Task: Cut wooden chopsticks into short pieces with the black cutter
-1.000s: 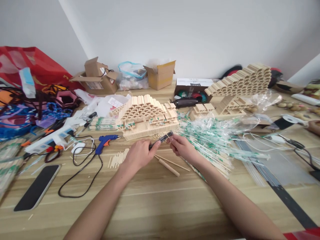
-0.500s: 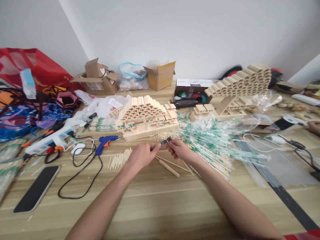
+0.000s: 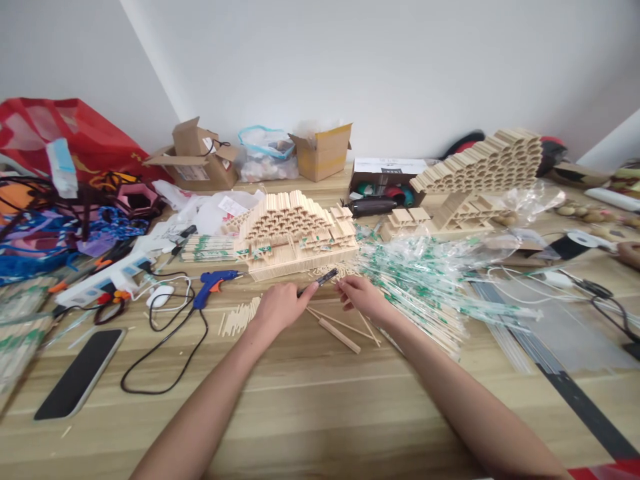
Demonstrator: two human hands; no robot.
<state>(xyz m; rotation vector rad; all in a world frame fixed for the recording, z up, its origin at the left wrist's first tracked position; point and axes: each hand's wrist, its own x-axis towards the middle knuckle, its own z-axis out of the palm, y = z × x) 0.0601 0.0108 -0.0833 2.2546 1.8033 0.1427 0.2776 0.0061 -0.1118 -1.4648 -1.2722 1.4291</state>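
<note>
The left hand (image 3: 281, 309) pinches a slim black tool (image 3: 320, 280) at centre frame, just in front of a stacked chopstick model (image 3: 295, 240). The right hand (image 3: 363, 297), fingers narrowly curled, sits just beside the tool's tip, holding nothing I can make out.

Pretty plain room: bare white walls (image 3: 380, 67) meeting at a corner (image 3: 153, 63), with a long light wood-grain table (image 3: 320, 420) pushed right up against them. There's some white panel (image 3: 614, 141) at the far right, and the light's soft and even, no harsh shadows.
</note>
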